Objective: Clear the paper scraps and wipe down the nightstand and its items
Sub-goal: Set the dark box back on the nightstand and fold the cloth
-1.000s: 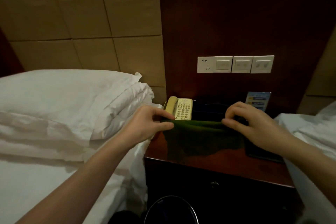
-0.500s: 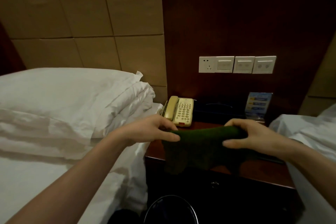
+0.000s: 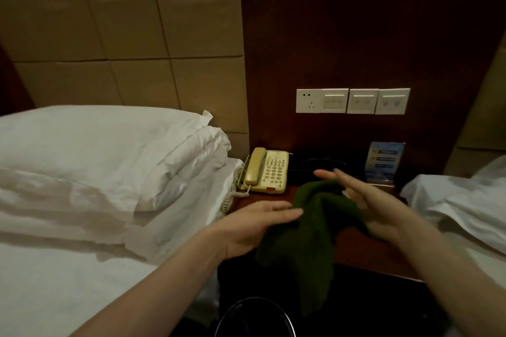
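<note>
While your two hands face each other over the front of the nightstand [image 3: 364,247], the dark green cloth [image 3: 309,230] hangs bunched between them, its lower part drooping past the front edge. Your left hand [image 3: 254,227] lies flat, fingers straight and together, pressing against the cloth's left side. Your right hand [image 3: 375,200] stands on edge with its fingers stretched out and the palm turned toward the cloth; the cloth drapes against it, but the blur there does not let you tell whether the thumb pinches any of it. Just beyond your left fingertips sits the cream telephone [image 3: 269,171], its coiled cord [image 3: 232,189] trailing down beside the bed's white pillow [image 3: 104,145]. Beyond your right hand a small blue card [image 3: 383,161] stands upright against the dark wall panel, and above it runs a row of white switches [image 3: 353,101]. Below your wrists, the rim of a dark bin [image 3: 256,314] shows.
</note>
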A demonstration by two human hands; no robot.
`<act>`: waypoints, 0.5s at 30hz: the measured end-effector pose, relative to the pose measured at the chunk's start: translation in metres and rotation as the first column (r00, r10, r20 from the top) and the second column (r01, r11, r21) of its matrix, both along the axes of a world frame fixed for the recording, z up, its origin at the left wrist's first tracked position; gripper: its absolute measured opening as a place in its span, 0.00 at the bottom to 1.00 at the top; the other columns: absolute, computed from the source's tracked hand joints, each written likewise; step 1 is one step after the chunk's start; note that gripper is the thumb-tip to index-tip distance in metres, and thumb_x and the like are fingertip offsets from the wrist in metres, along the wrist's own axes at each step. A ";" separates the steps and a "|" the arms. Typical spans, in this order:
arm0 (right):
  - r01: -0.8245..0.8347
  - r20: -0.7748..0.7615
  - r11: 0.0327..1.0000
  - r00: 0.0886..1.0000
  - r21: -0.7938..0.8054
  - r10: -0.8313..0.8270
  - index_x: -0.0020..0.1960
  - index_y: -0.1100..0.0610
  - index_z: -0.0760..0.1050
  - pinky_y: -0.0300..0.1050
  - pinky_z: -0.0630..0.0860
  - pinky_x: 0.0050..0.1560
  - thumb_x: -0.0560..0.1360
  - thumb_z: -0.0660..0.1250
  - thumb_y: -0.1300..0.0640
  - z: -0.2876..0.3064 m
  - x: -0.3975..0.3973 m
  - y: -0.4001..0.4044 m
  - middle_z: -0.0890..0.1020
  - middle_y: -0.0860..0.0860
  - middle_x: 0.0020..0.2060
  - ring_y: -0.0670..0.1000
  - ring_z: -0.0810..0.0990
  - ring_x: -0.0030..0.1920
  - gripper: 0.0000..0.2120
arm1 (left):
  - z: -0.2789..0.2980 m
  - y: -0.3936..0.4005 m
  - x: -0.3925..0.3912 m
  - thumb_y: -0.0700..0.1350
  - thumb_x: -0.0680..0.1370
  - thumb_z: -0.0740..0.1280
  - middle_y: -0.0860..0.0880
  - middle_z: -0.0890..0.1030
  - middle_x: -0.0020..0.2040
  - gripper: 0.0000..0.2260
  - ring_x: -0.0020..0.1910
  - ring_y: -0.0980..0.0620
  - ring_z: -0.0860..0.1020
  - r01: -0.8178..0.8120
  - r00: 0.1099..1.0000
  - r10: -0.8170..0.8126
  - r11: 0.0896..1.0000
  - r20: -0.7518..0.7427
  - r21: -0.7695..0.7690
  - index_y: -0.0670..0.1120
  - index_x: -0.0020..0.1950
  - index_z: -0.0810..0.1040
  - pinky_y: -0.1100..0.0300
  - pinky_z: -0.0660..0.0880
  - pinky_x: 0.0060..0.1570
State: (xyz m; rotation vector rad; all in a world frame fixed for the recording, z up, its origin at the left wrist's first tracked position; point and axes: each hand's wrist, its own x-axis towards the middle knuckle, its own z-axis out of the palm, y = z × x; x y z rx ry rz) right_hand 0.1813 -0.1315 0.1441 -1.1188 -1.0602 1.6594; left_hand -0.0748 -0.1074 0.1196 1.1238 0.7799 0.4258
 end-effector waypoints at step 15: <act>0.070 -0.122 0.995 0.989 -0.074 -0.078 0.61 0.55 0.83 0.57 0.80 0.60 0.71 0.78 0.57 -0.087 -0.065 -0.052 0.85 0.57 0.58 0.59 0.85 0.57 0.19 | -0.041 -0.021 -0.035 0.41 0.79 0.73 0.42 0.84 0.66 0.21 0.66 0.44 0.82 -0.324 0.941 0.312 0.942 0.128 0.087 0.43 0.72 0.75 0.51 0.80 0.65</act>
